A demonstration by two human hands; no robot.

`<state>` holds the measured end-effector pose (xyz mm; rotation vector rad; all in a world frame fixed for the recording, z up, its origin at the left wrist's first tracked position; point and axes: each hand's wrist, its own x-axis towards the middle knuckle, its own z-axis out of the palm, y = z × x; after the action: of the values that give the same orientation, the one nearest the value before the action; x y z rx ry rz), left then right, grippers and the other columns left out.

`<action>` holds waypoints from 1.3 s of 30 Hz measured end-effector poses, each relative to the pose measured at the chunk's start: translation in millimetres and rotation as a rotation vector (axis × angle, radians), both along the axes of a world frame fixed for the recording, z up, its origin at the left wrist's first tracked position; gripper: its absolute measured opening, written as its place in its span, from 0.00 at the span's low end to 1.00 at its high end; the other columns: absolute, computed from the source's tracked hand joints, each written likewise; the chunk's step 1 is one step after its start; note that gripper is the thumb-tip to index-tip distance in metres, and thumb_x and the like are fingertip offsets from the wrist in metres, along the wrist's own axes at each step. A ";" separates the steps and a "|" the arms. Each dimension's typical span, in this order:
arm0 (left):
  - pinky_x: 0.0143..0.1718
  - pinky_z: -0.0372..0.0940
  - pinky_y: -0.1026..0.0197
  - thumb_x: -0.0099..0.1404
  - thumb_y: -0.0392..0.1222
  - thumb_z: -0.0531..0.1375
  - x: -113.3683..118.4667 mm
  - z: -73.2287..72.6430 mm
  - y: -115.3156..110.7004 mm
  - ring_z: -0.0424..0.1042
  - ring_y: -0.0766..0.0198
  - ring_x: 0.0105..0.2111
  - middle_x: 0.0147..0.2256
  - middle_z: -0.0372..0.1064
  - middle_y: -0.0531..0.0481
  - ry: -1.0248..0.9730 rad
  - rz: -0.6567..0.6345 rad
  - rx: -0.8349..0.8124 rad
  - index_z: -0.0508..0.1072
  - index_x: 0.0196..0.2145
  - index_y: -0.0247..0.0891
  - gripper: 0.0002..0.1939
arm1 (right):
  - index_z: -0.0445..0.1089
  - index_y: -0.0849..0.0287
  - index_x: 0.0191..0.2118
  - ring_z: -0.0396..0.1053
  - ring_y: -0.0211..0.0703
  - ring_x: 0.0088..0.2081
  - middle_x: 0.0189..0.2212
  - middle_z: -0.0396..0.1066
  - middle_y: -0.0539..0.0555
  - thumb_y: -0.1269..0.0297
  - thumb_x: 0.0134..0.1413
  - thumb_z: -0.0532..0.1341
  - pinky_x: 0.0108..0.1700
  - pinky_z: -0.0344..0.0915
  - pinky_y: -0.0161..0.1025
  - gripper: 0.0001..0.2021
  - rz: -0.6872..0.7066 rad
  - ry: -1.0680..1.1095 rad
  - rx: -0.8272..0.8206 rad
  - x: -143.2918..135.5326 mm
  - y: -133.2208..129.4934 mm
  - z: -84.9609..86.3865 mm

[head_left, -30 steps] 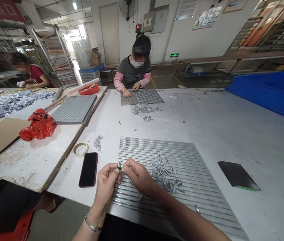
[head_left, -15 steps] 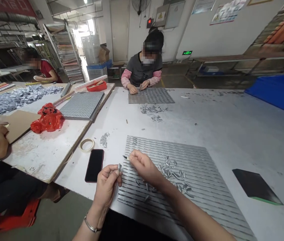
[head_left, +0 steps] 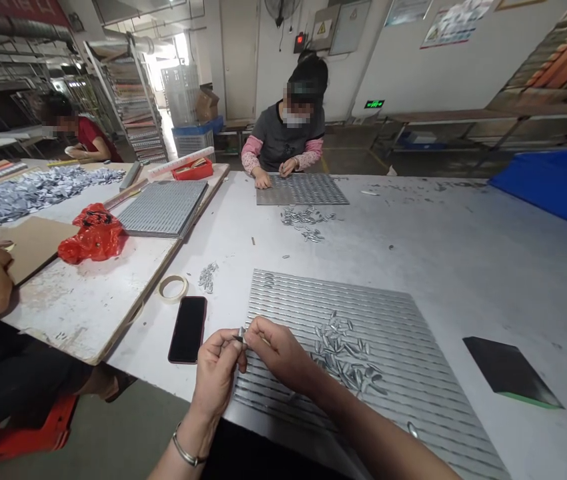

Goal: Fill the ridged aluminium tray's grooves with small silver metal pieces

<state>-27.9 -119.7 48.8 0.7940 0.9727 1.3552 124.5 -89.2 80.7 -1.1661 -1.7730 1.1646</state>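
Left hand (head_left: 217, 367) pinches a small silver piece (head_left: 242, 331); closed right hand (head_left: 278, 350) hides its hold. Beyond, few silver ovals (head_left: 269, 281) line the grey ridged panel (head_left: 363, 301); rightward, a loose heap (head_left: 347, 363) remains.

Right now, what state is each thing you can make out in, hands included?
Left hand: pinching a silvery piece
Right hand: closed on a small dark-tipped item
Ribbed sheet: lying flat
Loose pieces: piled on the sheet
Phone: face up, screen dark
Tape roll: lying flat
Black slab: lying flat
Metal bracelet: worn
Red bag: crumpled
Green sign: lit
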 end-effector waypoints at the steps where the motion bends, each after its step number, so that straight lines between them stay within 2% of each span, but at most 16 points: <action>1: 0.27 0.57 0.64 0.60 0.47 0.68 -0.2 0.5 -0.3 0.61 0.71 0.21 0.19 0.66 0.57 0.005 0.004 0.004 0.76 0.37 0.34 0.14 | 0.62 0.56 0.28 0.58 0.37 0.27 0.23 0.62 0.46 0.60 0.63 0.55 0.31 0.55 0.36 0.12 -0.008 0.006 0.000 -0.8 -0.4 0.3; 11: 0.27 0.57 0.64 0.62 0.45 0.67 -10.9 -0.5 -4.1 0.61 0.71 0.20 0.18 0.65 0.56 0.012 0.024 0.006 0.75 0.34 0.34 0.10 | 0.62 0.56 0.28 0.59 0.38 0.28 0.24 0.62 0.46 0.58 0.62 0.55 0.32 0.56 0.36 0.12 0.002 0.060 -0.052 -12.4 7.4 -10.5; 16: 0.25 0.57 0.64 0.60 0.46 0.69 -18.6 4.5 -15.5 0.62 0.71 0.19 0.21 0.68 0.55 -0.051 0.003 -0.033 0.75 0.36 0.34 0.13 | 0.60 0.55 0.29 0.55 0.38 0.26 0.22 0.56 0.45 0.54 0.63 0.54 0.30 0.54 0.36 0.14 -0.133 0.101 -0.093 -5.6 23.9 -11.2; 19: 0.24 0.58 0.65 0.56 0.46 0.71 -19.6 6.3 -15.6 0.63 0.72 0.20 0.24 0.71 0.53 -0.100 0.050 -0.063 0.76 0.35 0.34 0.14 | 0.60 0.55 0.28 0.56 0.38 0.27 0.22 0.57 0.45 0.56 0.63 0.54 0.30 0.54 0.36 0.13 -0.041 0.082 -0.077 -7.7 20.3 -5.8; 23: 0.25 0.58 0.66 0.55 0.46 0.72 -18.2 5.4 -11.9 0.63 0.71 0.22 0.21 0.67 0.55 -0.136 0.066 -0.112 0.76 0.35 0.34 0.15 | 0.61 0.56 0.28 0.58 0.38 0.27 0.23 0.62 0.46 0.59 0.64 0.54 0.32 0.56 0.37 0.13 0.087 0.025 -0.017 -17.9 4.4 -2.4; 33: 0.25 0.56 0.65 0.58 0.46 0.70 -18.9 4.2 -15.0 0.60 0.71 0.20 0.18 0.64 0.57 -0.111 0.073 -0.081 0.77 0.35 0.34 0.13 | 0.63 0.56 0.29 0.59 0.37 0.27 0.22 0.63 0.46 0.59 0.64 0.54 0.32 0.55 0.37 0.12 0.080 -0.004 0.018 -23.5 0.5 -8.2; 35: 0.25 0.57 0.65 0.58 0.46 0.70 -19.3 4.4 -16.7 0.60 0.71 0.19 0.18 0.64 0.57 -0.111 0.071 -0.074 0.76 0.34 0.35 0.13 | 0.63 0.56 0.29 0.60 0.38 0.27 0.23 0.63 0.46 0.59 0.64 0.54 0.33 0.56 0.37 0.12 0.054 0.004 0.024 -22.1 3.7 -10.6; 39: 0.24 0.59 0.65 0.57 0.46 0.71 -20.2 4.9 -19.7 0.63 0.72 0.20 0.24 0.70 0.53 -0.108 0.057 -0.076 0.76 0.35 0.34 0.14 | 0.61 0.56 0.28 0.59 0.39 0.28 0.23 0.60 0.46 0.56 0.64 0.54 0.32 0.56 0.37 0.14 -0.073 0.027 -0.007 -17.0 11.4 -12.9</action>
<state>-48.0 -139.4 53.7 0.6337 0.9622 1.3878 107.5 -77.8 67.8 -1.2031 -1.6933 1.1397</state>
